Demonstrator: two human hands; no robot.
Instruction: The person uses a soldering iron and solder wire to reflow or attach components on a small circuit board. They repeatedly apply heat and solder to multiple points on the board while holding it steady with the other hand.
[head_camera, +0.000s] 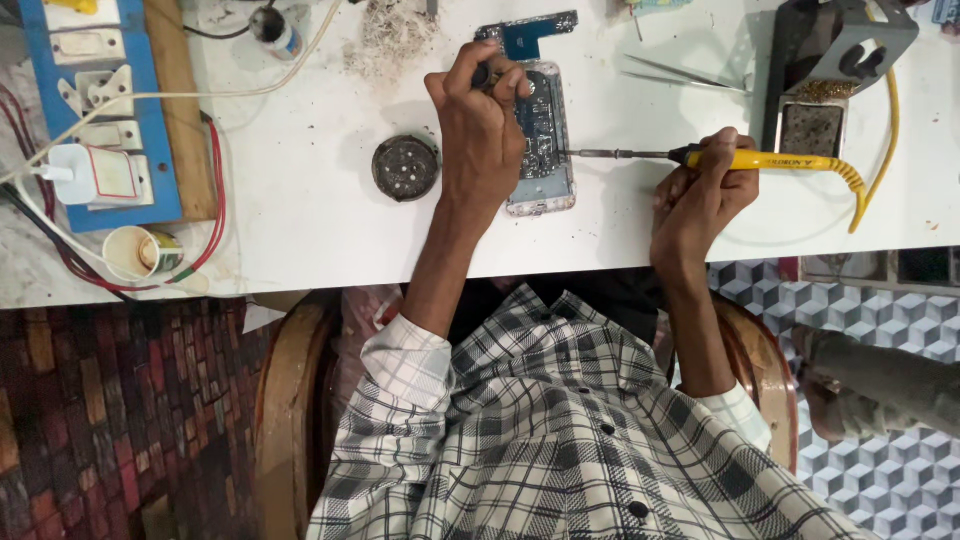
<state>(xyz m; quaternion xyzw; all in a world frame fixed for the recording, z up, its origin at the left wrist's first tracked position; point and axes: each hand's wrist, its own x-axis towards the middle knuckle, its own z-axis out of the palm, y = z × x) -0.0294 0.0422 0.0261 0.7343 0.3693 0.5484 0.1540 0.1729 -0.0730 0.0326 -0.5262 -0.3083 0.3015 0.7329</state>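
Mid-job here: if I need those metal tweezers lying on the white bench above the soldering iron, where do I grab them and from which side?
Probably pinch the tweezers across both legs near the joined end, toward the metal stand. They lie flat, thin tips pointing toward the opened phone. Come straight down from above, since the right hand holds the yellow soldering iron just below them.

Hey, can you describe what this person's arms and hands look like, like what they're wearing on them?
Both hands, the left hand and the right hand, are bare: no gloves, and no rings or watch that I can make out. The forearms are uncovered. The sleeves of a white shirt with a black-and-grey check are rolled up near the elbows.
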